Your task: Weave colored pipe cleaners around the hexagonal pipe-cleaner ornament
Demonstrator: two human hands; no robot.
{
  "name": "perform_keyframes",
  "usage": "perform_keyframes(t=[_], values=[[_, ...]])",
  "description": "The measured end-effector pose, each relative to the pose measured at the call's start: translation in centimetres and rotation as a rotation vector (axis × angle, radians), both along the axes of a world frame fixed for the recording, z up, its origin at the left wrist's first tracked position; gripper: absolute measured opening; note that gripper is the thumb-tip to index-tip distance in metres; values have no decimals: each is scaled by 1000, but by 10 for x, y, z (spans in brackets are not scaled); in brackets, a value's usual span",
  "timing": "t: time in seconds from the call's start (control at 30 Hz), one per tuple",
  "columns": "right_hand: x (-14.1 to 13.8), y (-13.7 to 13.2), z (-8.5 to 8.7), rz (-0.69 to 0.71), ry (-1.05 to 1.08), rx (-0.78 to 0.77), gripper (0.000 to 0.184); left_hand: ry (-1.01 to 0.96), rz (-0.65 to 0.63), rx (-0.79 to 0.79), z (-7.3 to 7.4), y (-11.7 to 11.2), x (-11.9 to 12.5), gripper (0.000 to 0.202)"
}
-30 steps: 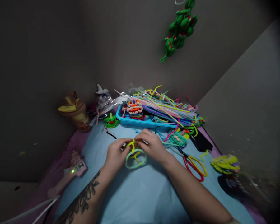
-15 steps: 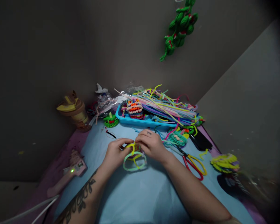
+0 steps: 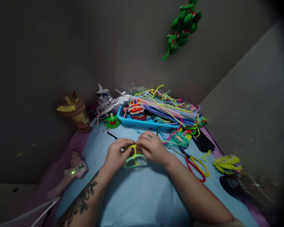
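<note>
Between my hands is a small frame of bent pipe cleaners, with a mint-green ring at the near end and a yellow strip running back from it. My left hand pinches its left side between thumb and fingers. My right hand is closed at the upper right of the frame, its fingertips almost meeting those of my left. The exact spot where the fingertips grip is partly hidden. Below the frame lies a light blue sheet on the table.
A blue tray behind my hands carries a heap of pipe cleaners. To the right lie red-and-yellow-handled pliers, a black phone and a yellow fuzzy piece. A pink glue gun and a brown cup are at left.
The pipe-cleaner frame has tilted, so its mint-green ring looks flatter and sits slightly higher. Both hands keep their hold in nearly the same place.
</note>
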State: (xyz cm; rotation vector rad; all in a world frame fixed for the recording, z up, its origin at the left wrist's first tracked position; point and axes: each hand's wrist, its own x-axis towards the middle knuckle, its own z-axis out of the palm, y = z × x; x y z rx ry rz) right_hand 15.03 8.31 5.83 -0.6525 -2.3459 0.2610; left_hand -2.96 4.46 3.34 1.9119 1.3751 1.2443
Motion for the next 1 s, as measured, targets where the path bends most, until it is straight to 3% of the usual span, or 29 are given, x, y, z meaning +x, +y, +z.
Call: perform_keyframes(t=[0.27, 0.47, 0.67, 0.87, 1.0], values=[[0, 1, 2, -24, 118, -174, 10, 120, 76, 361, -1, 0, -7, 20], [1, -1, 10, -28, 118, -297, 11, 231, 85, 459, -1, -2, -9, 22], [2, -3, 13, -51, 102, -286, 14, 264, 80, 509, -5, -2, -10, 21], [3, 2, 17, -152, 129, -478, 7, 213, 139, 560, -2, -3, -13, 22], [6, 7, 16, -201, 228, -777, 6, 206, 149, 604, 3, -7, -12, 23]])
